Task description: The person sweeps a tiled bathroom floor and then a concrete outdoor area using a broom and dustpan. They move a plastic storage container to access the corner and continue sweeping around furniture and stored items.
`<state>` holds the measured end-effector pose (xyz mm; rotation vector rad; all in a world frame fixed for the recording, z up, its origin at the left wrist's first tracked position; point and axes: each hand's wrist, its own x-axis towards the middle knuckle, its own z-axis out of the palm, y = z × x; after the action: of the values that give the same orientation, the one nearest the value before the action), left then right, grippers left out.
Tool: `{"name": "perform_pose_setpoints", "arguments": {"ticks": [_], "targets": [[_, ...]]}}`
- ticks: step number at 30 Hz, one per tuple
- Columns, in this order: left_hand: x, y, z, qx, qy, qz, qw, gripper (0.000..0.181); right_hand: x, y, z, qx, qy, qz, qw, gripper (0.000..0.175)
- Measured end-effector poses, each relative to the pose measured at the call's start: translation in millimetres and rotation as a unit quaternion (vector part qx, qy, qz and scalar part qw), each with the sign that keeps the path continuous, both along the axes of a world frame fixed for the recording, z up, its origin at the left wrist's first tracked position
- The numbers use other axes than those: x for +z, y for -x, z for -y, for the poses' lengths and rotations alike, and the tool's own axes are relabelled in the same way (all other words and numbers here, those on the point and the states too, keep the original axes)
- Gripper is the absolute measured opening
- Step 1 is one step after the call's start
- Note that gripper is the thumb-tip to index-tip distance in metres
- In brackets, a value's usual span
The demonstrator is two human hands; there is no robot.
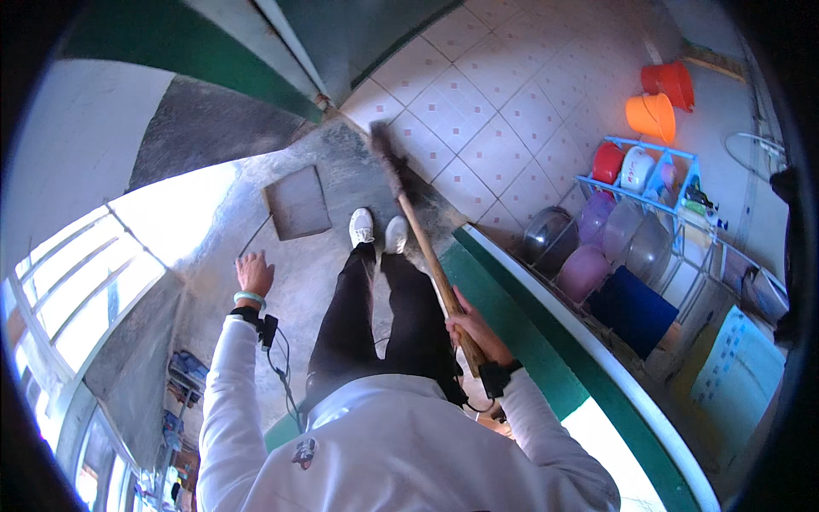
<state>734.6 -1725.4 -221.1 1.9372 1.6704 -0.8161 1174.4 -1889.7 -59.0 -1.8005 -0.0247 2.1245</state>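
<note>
My right hand (477,326) is wrapped around the wooden handle of a broom (425,240). The broom slants up and left past my right shoe, and its dark, blurred head (387,150) lies at the border between concrete and tile. On the concrete in front of my shoes sits a flat, square dustpan (297,203). A thin handle (256,237) runs from the dustpan to the curled fingers of my left hand (254,274), which grip its end. That grip is partly hidden by the back of the hand.
A green-and-white wall edge (550,339) runs close along my right. Beyond it, a blue rack (640,185) holds several basins; orange (651,117) and red (668,84) buckets hang above. White tiles (480,121) continue past the doorway. A barred window (96,275) is at left.
</note>
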Motion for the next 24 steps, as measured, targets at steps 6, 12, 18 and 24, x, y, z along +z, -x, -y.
{"name": "perform_pose_setpoints", "arguments": {"ticks": [6,12,18,24], "targets": [[-0.4,22.8,-5.8,0.011,0.021,-0.034,0.999,0.036,1.1,-25.4,48.5,-0.046,-0.057,0.112,0.991,0.092],[-6.2,62.5,23.0,-0.013,0.055,0.024,0.998,0.035,-103.2,-53.2,51.4,-0.222,-0.078,0.153,0.96,0.055],[34.7,89.0,46.3,0.061,-0.018,0.084,0.994,0.037,-118.0,60.7,71.7,-0.274,-0.062,0.121,0.952,0.064],[60.1,100.1,57.6,0.11,-0.095,0.109,0.983,0.044,-69.3,104.1,95.9,-0.192,-0.032,-0.095,0.976,0.093]]}}
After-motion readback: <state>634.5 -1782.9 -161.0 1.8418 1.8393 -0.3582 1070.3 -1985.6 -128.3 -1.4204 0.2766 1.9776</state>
